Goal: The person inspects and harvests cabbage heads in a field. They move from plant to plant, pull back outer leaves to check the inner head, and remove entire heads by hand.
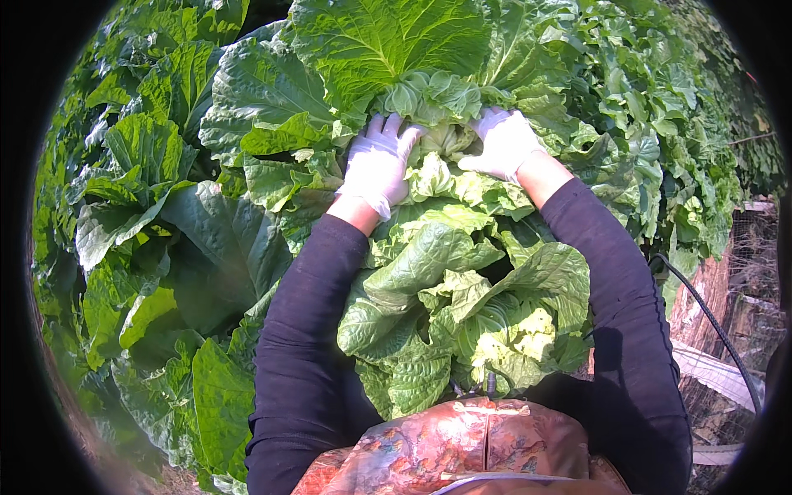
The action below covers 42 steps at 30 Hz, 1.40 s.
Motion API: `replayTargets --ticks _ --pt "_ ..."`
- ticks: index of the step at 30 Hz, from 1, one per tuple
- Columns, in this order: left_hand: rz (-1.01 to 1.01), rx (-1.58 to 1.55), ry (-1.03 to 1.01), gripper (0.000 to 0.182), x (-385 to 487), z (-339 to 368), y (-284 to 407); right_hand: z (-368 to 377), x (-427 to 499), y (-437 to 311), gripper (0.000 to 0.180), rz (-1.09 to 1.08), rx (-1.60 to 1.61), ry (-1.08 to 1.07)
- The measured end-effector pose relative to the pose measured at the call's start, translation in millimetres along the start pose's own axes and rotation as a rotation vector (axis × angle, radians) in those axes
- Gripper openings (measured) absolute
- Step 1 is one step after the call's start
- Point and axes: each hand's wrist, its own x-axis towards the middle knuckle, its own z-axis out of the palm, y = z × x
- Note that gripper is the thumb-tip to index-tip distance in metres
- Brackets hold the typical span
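Observation:
Both of my hands wear thin white gloves and reach in among the leaves of a leafy green vegetable plant. My left hand (374, 164) lies flat against the left side of a pale, ruffled leaf cluster (430, 96), its fingers stretched forward and its thumb apart. On the cluster's right side is my right hand (504, 142), thumb spread inward, fingertips partly hidden by foliage. Small curled yellow-green leaves (433, 176) show between the hands. A broad, bright green leaf (396, 46) stands behind the cluster.
Large drooping leaves (458, 291), some yellowed, fill the space between my forearms. Dense leafy plants (216, 235) crowd the left; lobed foliage (662, 105) covers the right. At lower right are a black cord (711, 309), wire mesh (752, 266) and a pale board (711, 371).

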Motion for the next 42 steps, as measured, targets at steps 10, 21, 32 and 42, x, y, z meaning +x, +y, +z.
replayTargets --ticks 10,21,32,42 --pt "-0.200 0.092 -0.013 0.063 -6 0 -9 14 -9 -2 0.073 -0.031 -0.050 -0.094" --pt "-0.252 0.075 -0.063 0.076 -8 6 -20 24 -28 -5 0.048 -0.174 0.049 0.079" --pt "-0.193 -0.013 0.006 0.065 -12 3 -13 35 -28 -7 0.048 -0.119 -0.054 0.005" --pt "-0.167 0.076 -0.043 0.086 -15 5 -13 9 -23 -22 0.049 -0.099 0.172 -0.080"
